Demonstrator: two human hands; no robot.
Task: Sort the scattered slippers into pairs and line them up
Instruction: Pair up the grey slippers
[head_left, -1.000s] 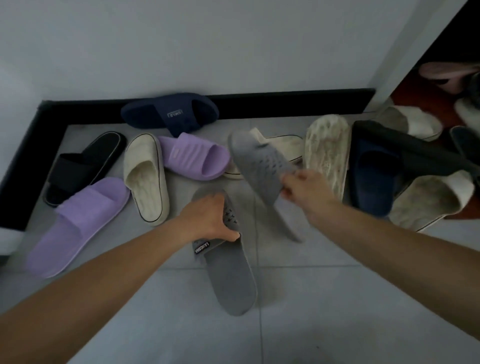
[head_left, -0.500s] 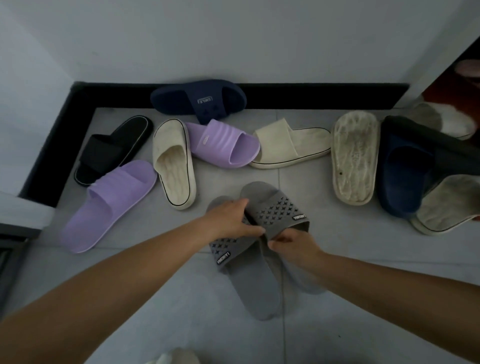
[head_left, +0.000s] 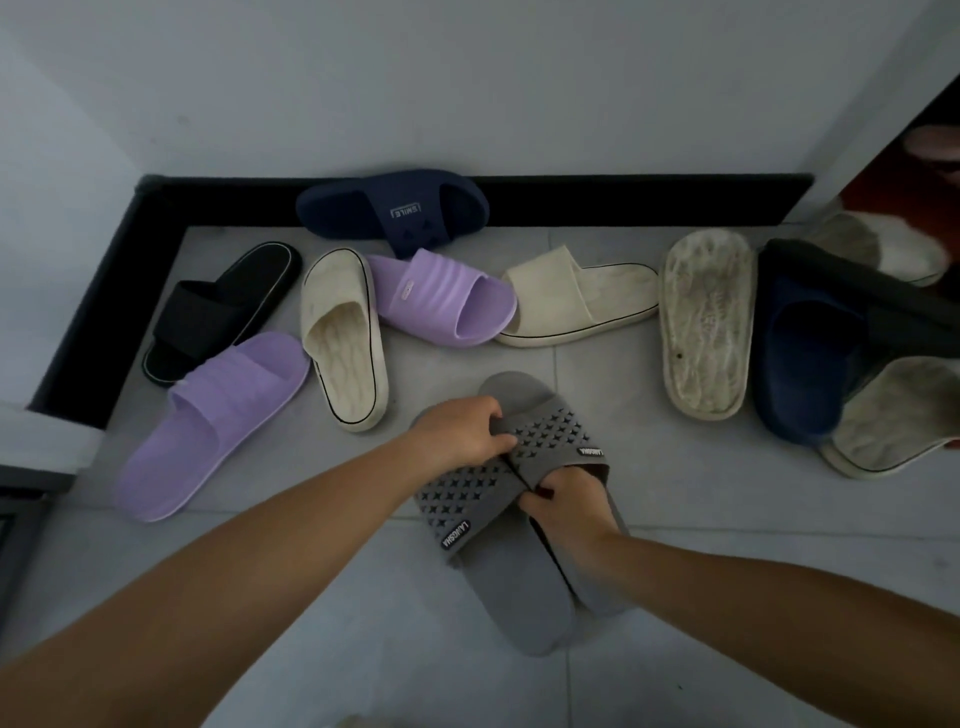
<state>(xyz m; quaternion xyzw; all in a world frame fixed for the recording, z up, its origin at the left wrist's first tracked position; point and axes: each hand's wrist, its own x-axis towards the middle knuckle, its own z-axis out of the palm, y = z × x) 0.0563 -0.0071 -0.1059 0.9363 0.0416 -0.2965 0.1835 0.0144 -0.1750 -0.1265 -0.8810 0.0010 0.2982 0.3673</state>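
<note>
Nearest, my right hand (head_left: 566, 501) pinches the inner strap edge of the right grey slipper (head_left: 558, 447), fingers closed on it. My left hand (head_left: 460, 434) grips the strap of the left grey slipper (head_left: 498, 566), fingers curled tight around it. Both grey slippers lie side by side on the tiled floor (head_left: 727, 519), straps touching. Beyond, left: a purple slipper (head_left: 208, 421), a cream slipper (head_left: 343, 332), a second purple slipper (head_left: 441, 296) and a black slipper (head_left: 218, 306). Centre: a cream slipper on its side (head_left: 576, 296). Right: an overturned cream slipper (head_left: 706, 322) beside a navy slipper (head_left: 805, 358). Farthest, a navy slipper marked SMILE (head_left: 392, 210) leans against the black skirting (head_left: 623, 200).
</note>
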